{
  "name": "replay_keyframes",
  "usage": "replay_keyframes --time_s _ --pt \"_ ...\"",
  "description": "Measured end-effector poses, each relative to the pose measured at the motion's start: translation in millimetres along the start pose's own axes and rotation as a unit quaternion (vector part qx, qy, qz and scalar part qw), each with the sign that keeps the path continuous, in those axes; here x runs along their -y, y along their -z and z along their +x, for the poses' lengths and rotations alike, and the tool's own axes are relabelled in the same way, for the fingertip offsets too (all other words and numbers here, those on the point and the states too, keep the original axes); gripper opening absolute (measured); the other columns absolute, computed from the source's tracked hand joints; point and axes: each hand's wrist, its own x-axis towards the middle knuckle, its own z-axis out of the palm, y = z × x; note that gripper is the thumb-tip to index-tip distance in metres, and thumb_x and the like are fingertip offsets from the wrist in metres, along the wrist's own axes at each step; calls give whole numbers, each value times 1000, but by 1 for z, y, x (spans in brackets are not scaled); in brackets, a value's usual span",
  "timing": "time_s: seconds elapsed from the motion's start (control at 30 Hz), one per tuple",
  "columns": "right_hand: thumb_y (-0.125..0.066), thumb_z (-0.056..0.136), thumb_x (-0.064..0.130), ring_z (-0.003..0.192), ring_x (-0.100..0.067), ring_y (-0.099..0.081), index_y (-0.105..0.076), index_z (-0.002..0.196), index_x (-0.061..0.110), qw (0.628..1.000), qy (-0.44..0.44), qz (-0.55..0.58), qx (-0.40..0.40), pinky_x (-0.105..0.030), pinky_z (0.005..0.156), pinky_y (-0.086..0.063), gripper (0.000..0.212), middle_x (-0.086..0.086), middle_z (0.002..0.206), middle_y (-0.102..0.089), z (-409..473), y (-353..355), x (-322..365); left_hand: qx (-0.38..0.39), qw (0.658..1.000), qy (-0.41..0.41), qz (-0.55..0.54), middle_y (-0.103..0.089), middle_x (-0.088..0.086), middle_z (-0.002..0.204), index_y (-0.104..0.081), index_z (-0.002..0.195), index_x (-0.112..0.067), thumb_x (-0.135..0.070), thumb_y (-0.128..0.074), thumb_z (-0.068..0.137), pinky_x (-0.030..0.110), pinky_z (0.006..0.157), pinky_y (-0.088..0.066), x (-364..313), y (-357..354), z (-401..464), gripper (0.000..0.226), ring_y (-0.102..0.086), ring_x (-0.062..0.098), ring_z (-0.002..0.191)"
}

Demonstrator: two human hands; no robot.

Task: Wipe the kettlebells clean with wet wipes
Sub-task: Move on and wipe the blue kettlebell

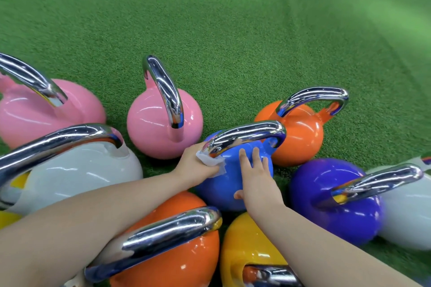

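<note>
The left hand [194, 165] grips a crumpled white wet wipe [214, 162] against the blue kettlebell [224, 184], at the near foot of its chrome handle [247, 136], while the right hand [257, 182] lies flat with fingers straight on the bell's top, steadying it. The blue bell sits in the middle of the cluster on green turf [233, 30]. I judge the work partway at best: only this one is under the wipe, and the pink, orange, purple, yellow and white bells around it show nothing to tell cleaned from uncleaned (all are equally glossy). No brand, label or writing is readable anywhere.
</note>
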Motion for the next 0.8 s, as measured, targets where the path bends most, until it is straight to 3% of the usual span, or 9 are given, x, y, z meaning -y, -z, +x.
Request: replay_keyframes --time_s 0.1,0.17,0.3,0.43,0.53,0.6,0.67,0.73,0.8 --pt "-67 84 30 145 -34 4 14 148 20 1000 -5 -1 6 -32 112 -25 104 -11 156 17 0 -1 0 142 990 -4 18 -46 -6 54 -53 58 -5 -13 -60 63 22 55 -35 -13 15 7 12 -38 7 55" --pt "-66 84 30 145 -34 5 15 148 20 1000 -5 -2 8 -32 111 -27 104 -11 156 17 0 0 0 212 976 9 41 -44 -12 48 -51 54 -11 -1 -64 68 17 52 -33 -23 26 13 21 -36 2 49" --pt "-66 84 28 145 -33 5 15 148 20 1000 -7 -2 10 -31 109 -31 104 -11 156 18 -1 1 1 256 965 21 53 -52 -14 48 -57 55 -23 -2 -67 63 14 53 -38 -34 31 20 25 -42 -3 51" --pt "-67 84 26 145 -33 5 14 149 22 1000 -8 6 9 -32 110 -29 103 -10 156 18 0 1 1 230 972 32 37 -55 -8 50 -60 46 -22 -9 -73 58 20 59 -41 -38 29 18 22 -47 2 55" --pt "-64 86 22 145 -36 3 13 149 21 1000 -6 6 -3 -35 114 -21 99 -13 156 16 1 -2 -1 146 988 25 50 -53 1 56 -55 61 -14 -14 -69 57 24 55 -41 -48 23 11 14 -44 4 49" --pt "-60 89 18 144 -37 0 11 149 21 1000 -6 5 -26 -35 112 -26 93 -13 157 13 3 -6 -1 84 992 19 88 -54 -1 57 -59 75 -5 -10 -71 66 21 51 -41 -54 17 7 16 -43 0 45" --pt "-57 91 14 144 -37 -2 9 149 22 999 -10 17 -37 -35 109 -33 88 -13 157 12 4 -8 -1 37 988 3 152 -57 0 64 -61 85 -3 -11 -70 74 23 56 -41 -62 13 6 16 -46 5 54" --pt "-55 92 12 144 -38 -1 7 149 22 999 -14 35 -38 -36 107 -36 85 -12 157 12 5 -8 0 15 981 -11 196 -54 -4 65 -56 76 -11 -19 -71 76 29 61 -38 -71 10 8 16 -47 15 65" --pt "-54 92 11 144 -39 -2 4 149 22 998 -17 51 -39 -38 106 -38 82 -12 157 11 5 -6 0 19 958 -21 286 -44 -7 61 -38 64 -20 -28 -69 78 32 60 -30 -85 6 14 35 -44 22 68"
